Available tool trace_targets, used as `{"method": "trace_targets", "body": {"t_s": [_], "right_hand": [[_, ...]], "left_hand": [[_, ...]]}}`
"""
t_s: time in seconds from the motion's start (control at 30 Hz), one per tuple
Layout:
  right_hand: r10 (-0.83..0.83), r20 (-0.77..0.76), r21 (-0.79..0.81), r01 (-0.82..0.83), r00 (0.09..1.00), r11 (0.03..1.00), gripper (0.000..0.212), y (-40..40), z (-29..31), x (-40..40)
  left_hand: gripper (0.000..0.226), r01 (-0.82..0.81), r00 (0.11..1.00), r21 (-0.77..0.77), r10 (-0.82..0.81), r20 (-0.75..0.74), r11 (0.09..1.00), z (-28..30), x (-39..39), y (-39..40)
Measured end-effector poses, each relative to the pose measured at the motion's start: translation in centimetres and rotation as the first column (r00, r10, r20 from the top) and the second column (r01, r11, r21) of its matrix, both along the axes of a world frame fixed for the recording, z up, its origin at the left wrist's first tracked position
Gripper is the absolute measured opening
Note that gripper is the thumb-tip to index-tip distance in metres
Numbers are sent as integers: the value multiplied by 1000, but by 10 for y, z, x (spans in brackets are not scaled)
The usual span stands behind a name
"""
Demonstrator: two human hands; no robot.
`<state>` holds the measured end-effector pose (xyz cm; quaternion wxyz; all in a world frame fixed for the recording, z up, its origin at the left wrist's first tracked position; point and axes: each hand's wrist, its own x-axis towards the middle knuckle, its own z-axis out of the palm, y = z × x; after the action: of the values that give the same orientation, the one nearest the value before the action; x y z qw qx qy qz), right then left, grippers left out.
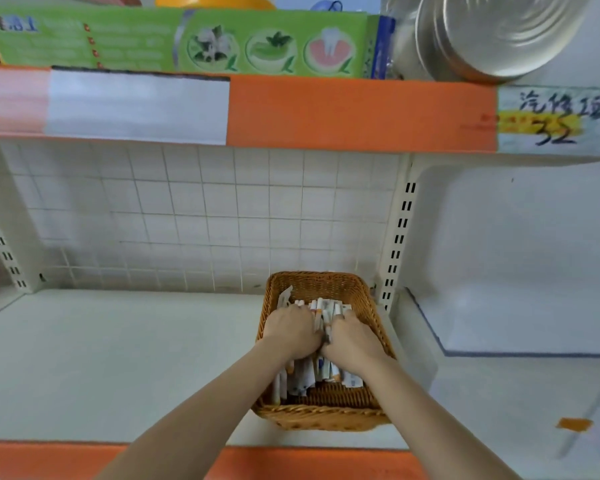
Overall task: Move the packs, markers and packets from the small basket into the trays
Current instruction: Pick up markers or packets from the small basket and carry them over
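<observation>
On a white shelf, both hands, left hand and right hand, curl their fingers around a bundle of packets inside the small wicker basket.

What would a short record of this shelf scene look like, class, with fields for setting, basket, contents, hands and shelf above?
setting: white shelf, tiled back wall
basket: wicker basket, right of the shelf's middle
contents: white packets, bunched together
hands: left hand and right hand both inside, on the packets
shelf above: green box, metal bowls
</observation>
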<state>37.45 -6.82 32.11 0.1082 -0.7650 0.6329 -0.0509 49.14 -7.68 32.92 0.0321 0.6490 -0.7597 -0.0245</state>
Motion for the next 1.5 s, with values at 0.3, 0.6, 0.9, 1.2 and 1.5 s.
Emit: {"method": "trace_targets", "body": {"t_s": [0.3,0.6,0.9,1.2,1.5], "right_hand": [[-52,129,-130,69,990,989,38,-3,-3,-2],[69,173,-169,-39,983,985,32,4,11,-2],[174,192,-148,-147,966,978,27,22,44,68],[262,210,-120,-241,942,963,28,60,34,217],[368,183,-68,-362,912,930,13,95,31,358]], "left_hand": [[33,-19,987,-96,3,-163,995,-5,2,-3],[29,-17,938,-213,-58,-343,977,18,13,10],[26,-233,902,-166,150,-404,958,26,105,53],[30,-377,880,-84,329,-342,922,18,261,111],[29,-433,882,-92,400,-249,897,17,392,156]]}}
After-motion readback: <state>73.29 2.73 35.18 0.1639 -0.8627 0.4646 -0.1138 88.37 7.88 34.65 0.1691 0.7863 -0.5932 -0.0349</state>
